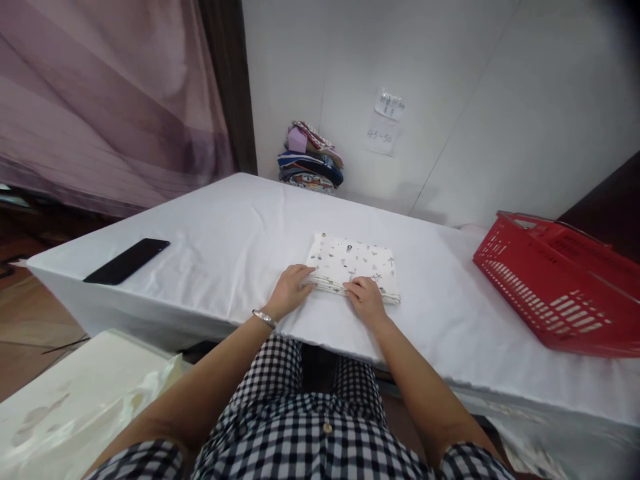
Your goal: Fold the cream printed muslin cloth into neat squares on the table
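A folded white cloth (353, 260) with a small scattered print lies flat on the white-covered table in front of me, its layered folds showing along the near edge. My left hand (291, 291), with a bracelet on the wrist, holds the near left corner between thumb and fingers. Along the same near edge, closer to its middle, the fingers of my right hand (367, 300) are curled onto the layers. Parts of both hands' fingertips are hidden against the fabric.
A red plastic basket (545, 287) stands at the right of the table (225, 220). A flat black object, perhaps a phone (127, 261), lies near the left edge. Folded fabrics (311, 160) are stacked against the wall, beside paper notes (384, 123). A pinkish curtain (110, 93) hangs at left.
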`<state>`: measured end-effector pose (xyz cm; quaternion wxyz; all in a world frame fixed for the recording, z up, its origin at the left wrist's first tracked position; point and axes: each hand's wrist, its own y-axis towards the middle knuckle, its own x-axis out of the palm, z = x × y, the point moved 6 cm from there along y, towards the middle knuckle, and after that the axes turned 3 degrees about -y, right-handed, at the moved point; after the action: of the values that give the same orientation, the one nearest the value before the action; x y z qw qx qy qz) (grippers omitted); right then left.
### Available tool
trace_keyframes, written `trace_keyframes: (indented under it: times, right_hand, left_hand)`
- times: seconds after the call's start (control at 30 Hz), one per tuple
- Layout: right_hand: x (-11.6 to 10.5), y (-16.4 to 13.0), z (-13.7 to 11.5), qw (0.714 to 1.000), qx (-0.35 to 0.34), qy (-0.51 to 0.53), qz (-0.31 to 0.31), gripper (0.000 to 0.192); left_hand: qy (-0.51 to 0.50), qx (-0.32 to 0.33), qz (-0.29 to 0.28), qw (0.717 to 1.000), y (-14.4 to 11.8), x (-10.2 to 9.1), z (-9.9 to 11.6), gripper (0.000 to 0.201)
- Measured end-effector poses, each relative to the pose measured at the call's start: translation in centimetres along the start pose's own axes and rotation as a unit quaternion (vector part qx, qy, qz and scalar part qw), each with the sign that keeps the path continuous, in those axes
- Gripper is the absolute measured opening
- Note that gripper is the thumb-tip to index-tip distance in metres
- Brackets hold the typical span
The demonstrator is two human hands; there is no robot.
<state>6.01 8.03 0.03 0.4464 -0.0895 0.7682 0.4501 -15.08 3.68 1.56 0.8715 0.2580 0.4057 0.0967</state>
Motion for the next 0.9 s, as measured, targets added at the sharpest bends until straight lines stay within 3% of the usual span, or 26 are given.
trace_keyframes:
  times: [0.17, 0.57, 0.9]
  right_hand:
    - [0.1, 0.0, 0.1, 1.0, 0.007, 0.0, -0.003, 0.02]
    - [0.1, 0.0, 0.2, 1.0, 0.022, 0.008, -0.013, 0.021]
    - [0.0, 0.1, 0.1, 1.0, 0.018, 0.01, -0.01, 0.021]
  left_hand:
    - [0.016, 0.017, -0.037, 0.999, 0.7, 1.0, -0.1, 0.024]
    - [-0.008, 0.007, -0.039, 0.999, 1.0, 1.2, -0.1, 0.006]
    - [0.034, 0.025, -0.042, 0.998, 0.8, 1.1, 0.5, 0.022]
